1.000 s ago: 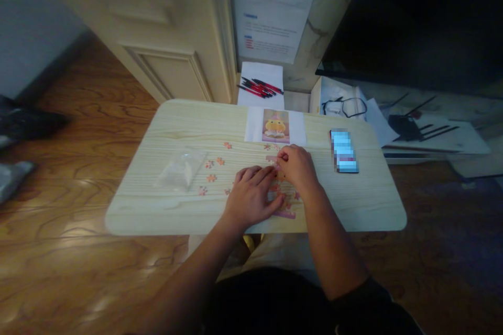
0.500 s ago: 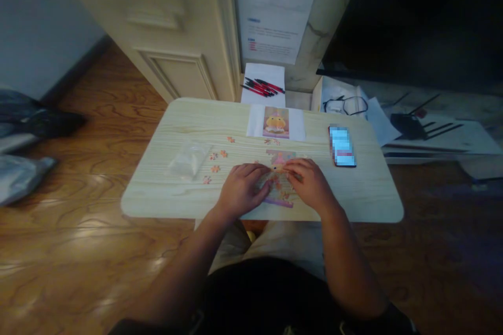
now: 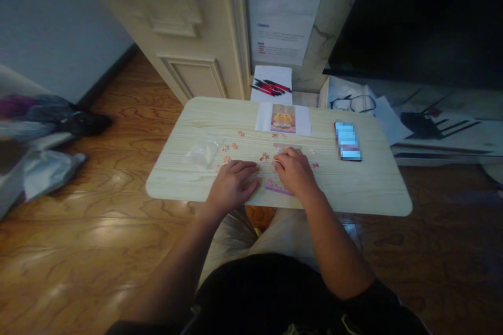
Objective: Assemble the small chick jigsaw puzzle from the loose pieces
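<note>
My right hand (image 3: 294, 170) is over the middle of a partly joined jigsaw puzzle, its fingers pinched at a small puzzle piece (image 3: 274, 169) that they mostly cover. The puzzle's purple bottom strip (image 3: 280, 187) shows below this hand, and its upper strip (image 3: 286, 145) above. My left hand (image 3: 234, 183) lies on the table left of the puzzle with fingers stretched out and nothing seen in them. Between the hands are loose orange puzzle pieces (image 3: 264, 157). Past the left fingers lie several more pieces (image 3: 234, 146).
A printed picture of a yellow figure (image 3: 283, 118) lies on white paper at the table's back edge. A clear plastic bag (image 3: 204, 152) is on the left, a lit phone (image 3: 348, 141) on the right. Behind the table (image 3: 369, 188) are red and black pens (image 3: 271, 87) and glasses (image 3: 353, 103).
My hands have moved apart from a shared hold over the puzzle. The left now lies flat to the left; the right has shifted over the puzzle's middle. The whole view has shifted slightly.
</note>
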A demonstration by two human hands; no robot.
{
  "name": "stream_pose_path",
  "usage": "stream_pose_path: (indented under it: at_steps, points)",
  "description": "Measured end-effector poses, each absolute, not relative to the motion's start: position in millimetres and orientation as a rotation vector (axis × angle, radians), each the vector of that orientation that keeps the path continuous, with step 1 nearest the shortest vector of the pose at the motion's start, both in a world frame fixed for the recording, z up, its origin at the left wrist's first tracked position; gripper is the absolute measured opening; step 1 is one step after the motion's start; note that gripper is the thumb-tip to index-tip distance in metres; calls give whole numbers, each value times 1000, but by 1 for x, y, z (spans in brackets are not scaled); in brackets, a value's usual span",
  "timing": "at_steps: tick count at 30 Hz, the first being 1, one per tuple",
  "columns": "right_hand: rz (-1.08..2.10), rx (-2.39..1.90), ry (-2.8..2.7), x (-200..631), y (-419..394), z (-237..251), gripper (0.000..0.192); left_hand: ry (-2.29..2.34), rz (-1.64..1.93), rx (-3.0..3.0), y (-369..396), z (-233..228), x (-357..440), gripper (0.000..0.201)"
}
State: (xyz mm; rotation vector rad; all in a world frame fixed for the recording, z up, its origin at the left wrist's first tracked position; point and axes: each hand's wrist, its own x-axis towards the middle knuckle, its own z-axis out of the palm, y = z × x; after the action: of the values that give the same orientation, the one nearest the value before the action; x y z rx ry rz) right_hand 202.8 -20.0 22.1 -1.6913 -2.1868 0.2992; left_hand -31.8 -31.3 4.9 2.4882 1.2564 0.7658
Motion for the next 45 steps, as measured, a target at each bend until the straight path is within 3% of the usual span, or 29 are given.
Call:
stream_pose_path:
  at_steps: [11,18,25,40,45]
  points:
    - [412,-1694,-2090,186,-9,16,12,1386,622,2577,-41,7,-30,35]
    - [681,-1660,-1540,255,-25,20,16,1271,661,2566,-41,9,-12,34]
    - [813,-1724,-1430,290,-44,13,24,975,660,2626,-42,0,27,36]
    - [777,-1646,-1731,266,-46,12,25,1076,638,2651,-36,-1,16,34]
    - [745,-1637,-1835,253,-44,13,22,985,674,2651,-40,-2,7,22]
